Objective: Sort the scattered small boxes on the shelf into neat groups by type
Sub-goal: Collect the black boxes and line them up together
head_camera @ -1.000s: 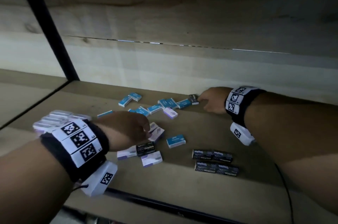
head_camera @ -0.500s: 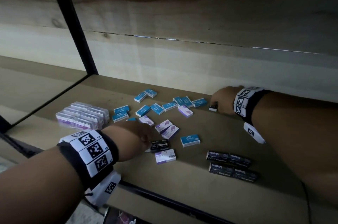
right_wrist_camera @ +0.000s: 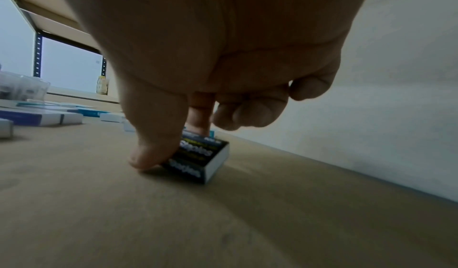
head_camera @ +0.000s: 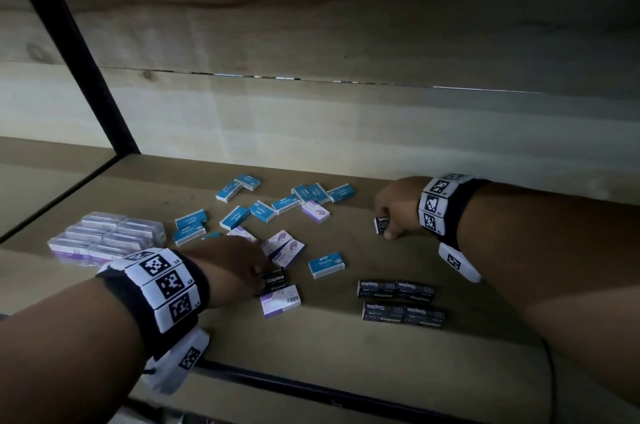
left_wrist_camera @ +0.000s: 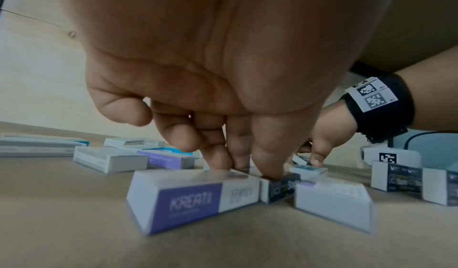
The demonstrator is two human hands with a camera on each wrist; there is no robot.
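Small staple boxes lie scattered on a wooden shelf (head_camera: 329, 354): blue ones (head_camera: 263, 210) at the back, purple-and-white ones (head_camera: 284, 248) in the middle. My left hand (head_camera: 258, 273) reaches in from the left. Its thumb and fingertips pinch the end of a black staples box (head_camera: 276, 280) that lies between two purple-and-white boxes (left_wrist_camera: 193, 194). My right hand (head_camera: 386, 231) is further back on the right. Its thumb and forefinger pinch another black staples box (right_wrist_camera: 198, 158), tilted with one edge on the shelf. Two rows of black boxes (head_camera: 398, 290) lie near the front right.
A clear-wrapped block of purple boxes (head_camera: 104, 236) stands at the left. A single blue box (head_camera: 325, 264) lies mid-shelf. A wooden back wall (head_camera: 346, 129) closes the shelf, and a black upright post (head_camera: 79, 60) stands at the back left. A black rail (head_camera: 311, 389) runs along the front edge.
My right hand has drawn its black box away from the blue cluster toward the front right. My left hand has settled on the black box beside the purple ones.
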